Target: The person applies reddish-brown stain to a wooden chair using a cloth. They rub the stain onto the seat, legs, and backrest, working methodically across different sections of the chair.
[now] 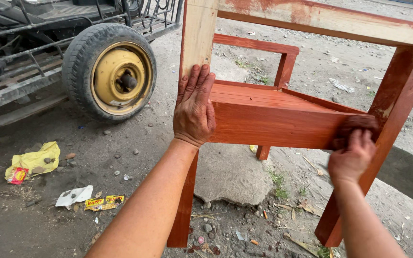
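Observation:
A wooden chair frame (273, 122) stands in front of me on dirt ground, most of it stained reddish brown, with its upper post and top rail still pale bare wood. My left hand (194, 107) lies flat on the left upright post, fingers pointing up, steadying it. My right hand (352, 155) presses a dark reddish stained rag wad (357, 125) against the right end of the front seat rail, beside the right leg.
A cart with a black tyre and yellow wheel hub (115, 71) stands at the upper left. A flat rock (233, 174) lies under the chair. Yellow wrappers (34, 162) and paper scraps litter the ground at left, with pebbles and twigs around.

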`<state>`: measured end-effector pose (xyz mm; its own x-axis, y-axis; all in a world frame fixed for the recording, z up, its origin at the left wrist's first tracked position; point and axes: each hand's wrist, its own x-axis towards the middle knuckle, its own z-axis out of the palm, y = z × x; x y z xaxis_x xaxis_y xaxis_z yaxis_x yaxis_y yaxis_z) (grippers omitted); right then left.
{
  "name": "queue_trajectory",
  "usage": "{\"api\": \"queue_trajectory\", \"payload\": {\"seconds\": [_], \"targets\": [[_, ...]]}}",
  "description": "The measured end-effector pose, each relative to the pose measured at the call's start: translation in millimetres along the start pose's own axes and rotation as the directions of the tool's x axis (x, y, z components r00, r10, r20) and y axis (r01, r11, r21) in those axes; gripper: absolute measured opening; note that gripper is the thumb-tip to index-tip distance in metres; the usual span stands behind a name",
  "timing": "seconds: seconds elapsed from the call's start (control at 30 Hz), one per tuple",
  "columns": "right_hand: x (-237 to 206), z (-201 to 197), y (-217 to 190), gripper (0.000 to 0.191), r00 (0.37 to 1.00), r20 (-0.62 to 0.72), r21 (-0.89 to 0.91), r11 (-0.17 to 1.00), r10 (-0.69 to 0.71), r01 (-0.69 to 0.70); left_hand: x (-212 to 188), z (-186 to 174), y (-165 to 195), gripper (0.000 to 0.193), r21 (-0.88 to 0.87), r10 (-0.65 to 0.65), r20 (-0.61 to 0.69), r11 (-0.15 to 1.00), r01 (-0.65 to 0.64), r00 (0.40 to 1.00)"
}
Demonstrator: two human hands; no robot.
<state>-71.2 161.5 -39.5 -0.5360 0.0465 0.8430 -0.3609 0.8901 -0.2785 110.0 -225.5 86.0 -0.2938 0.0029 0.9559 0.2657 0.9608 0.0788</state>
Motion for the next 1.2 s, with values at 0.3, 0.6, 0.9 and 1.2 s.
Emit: {"api": "queue_trajectory", "payload": {"seconds": [0.3, 0.6, 0.9, 1.2], "targets": [[-1.9, 4.9, -51.7, 0.048, 0.836, -0.049, 0.416, 0.772, 0.547, -0.481, -3.4, -0.4, 2.2, 0.053, -0.009, -0.030, 0.011, 1.000, 0.030, 0.999], [-69.1, 9.3, -242.2, 0.053, 0.990, -0.116, 0.434, 0.892, -0.085, 0.127, -0.9, 0.6, -1.7, 0.051, -0.040, 0.007, -0.025, 0.999, -0.008, 1.000], [-73.7, -19.4, -280.7, 0.045, 0.882, -0.080, 0.436, 0.779, -0.465, 0.451, 1.6, 0.8, -4.5, 0.053, -0.022, 0.016, -0.038, 1.000, -0.017, 0.999], [-41.9, 7.3, -94.6, 0.061, 0.974, -0.030, 0.134, 0.965, -0.225, 0.227, 0.9, -1.1, -3.3, 0.056, -0.006, 0.000, -0.014, 1.000, -0.001, 1.000]]}}
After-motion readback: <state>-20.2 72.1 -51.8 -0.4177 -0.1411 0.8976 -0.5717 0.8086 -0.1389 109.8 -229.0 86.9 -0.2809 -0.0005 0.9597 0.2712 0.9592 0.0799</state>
